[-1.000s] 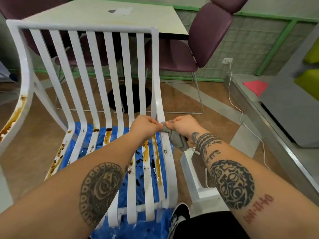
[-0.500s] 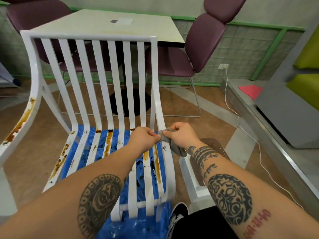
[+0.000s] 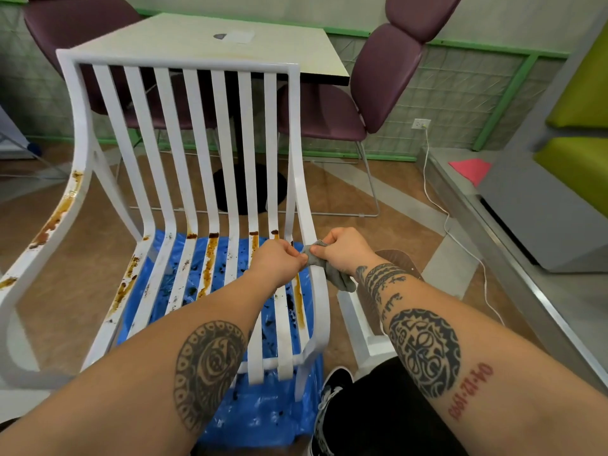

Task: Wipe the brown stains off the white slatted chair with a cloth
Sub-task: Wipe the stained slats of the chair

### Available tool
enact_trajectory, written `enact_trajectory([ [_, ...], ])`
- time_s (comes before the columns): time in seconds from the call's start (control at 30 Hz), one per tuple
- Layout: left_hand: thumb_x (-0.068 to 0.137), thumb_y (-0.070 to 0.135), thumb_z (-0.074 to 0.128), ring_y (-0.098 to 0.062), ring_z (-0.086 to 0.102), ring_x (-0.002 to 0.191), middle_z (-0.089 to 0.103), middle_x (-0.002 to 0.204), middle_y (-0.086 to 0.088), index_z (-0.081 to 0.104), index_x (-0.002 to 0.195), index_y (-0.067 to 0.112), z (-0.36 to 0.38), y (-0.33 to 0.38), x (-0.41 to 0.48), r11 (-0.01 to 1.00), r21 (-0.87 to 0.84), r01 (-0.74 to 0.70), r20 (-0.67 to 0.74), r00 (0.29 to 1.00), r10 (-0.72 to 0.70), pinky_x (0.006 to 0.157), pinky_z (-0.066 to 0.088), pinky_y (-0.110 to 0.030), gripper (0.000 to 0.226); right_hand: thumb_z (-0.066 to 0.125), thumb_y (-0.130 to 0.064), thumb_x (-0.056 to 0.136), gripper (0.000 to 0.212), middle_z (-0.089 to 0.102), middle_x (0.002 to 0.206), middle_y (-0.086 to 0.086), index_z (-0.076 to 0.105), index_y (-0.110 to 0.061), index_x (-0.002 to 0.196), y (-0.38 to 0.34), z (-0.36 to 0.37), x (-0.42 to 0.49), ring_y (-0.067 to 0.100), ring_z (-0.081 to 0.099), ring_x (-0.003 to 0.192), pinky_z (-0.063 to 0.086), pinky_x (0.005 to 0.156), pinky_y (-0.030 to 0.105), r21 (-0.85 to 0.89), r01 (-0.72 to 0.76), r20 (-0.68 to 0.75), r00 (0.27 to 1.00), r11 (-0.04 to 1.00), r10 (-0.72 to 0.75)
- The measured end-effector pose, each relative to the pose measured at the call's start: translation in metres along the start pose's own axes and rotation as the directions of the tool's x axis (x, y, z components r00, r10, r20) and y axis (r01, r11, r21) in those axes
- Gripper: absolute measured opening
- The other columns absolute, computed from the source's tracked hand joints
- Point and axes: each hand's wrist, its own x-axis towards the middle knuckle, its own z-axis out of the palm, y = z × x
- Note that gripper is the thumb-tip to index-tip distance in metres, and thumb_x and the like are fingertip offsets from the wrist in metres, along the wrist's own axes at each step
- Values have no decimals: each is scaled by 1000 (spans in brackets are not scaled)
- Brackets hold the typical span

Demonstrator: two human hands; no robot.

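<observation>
1. two forearms of mine reach out over a blue sheet (image 3: 263, 413) that lies under the chair (image 3: 177, 62), spotted dark.
2. my left hand (image 3: 278, 263) and right hand (image 3: 345, 251) meet at the seat's right edge. each has its fingers curled, pinching the cloth (image 3: 340, 279) between them, and its grey tail hangs below my right wrist.
3. the cloth sits bunched against the chair's right rail, just above the seat. i can't tell whether it presses on a stain there.
4. most of the job looks left to do, i judge: brown stains (image 3: 210, 258) streak nearly every seat slat, darkest at the bend where seat meets back.
5. farther left, the armrest (image 3: 62, 209) carries more brown streaks and blotches.
6. the back slats above the bend look white, so i reckon they need little.
7. beyond the chair stand a table (image 3: 197, 37) and purple seats (image 3: 391, 70).
</observation>
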Motion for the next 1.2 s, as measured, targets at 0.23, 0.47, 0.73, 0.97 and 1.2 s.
enact_trajectory([
  [0.23,92,32,69,-18,63,84,66,85,0,61,78,25,1,-3,-22,995,90,-33,19,999,31,81,58,-39,17,78,-34,85,26,64,76,1,59,-19,74,19,1,-17,14,57,72,46,64,29,20,10,14,1000,1000,-11],
  [0.47,88,40,70,-11,61,80,65,78,10,61,78,29,9,-17,-49,982,175,-69,65,996,58,97,47,-49,18,80,-33,83,26,61,75,3,61,-16,78,37,-3,-48,11,52,66,43,63,29,-61,80,88,993,995,-75],
  [0.73,90,40,67,-21,60,100,69,102,-2,72,95,20,9,-12,-78,816,530,-230,355,934,33,101,35,-48,22,87,-38,73,28,63,69,-11,63,-24,68,28,-14,-75,8,57,67,46,62,23,-439,161,371,928,884,15],
  [0.97,89,14,71,-20,68,84,72,92,-9,66,92,11,-68,21,-64,975,-81,-206,217,951,219,79,60,-36,6,76,-58,78,40,61,71,-5,66,-20,86,-37,-66,-74,9,51,61,41,60,27,132,127,278,947,983,-159],
  [1.2,98,8,61,-31,70,88,71,97,-16,62,98,13,-111,46,-63,858,-495,-134,180,951,252,88,59,-51,5,72,-28,91,13,64,73,1,66,-17,89,-79,-72,-72,12,58,63,43,58,27,247,156,365,899,956,-241],
])
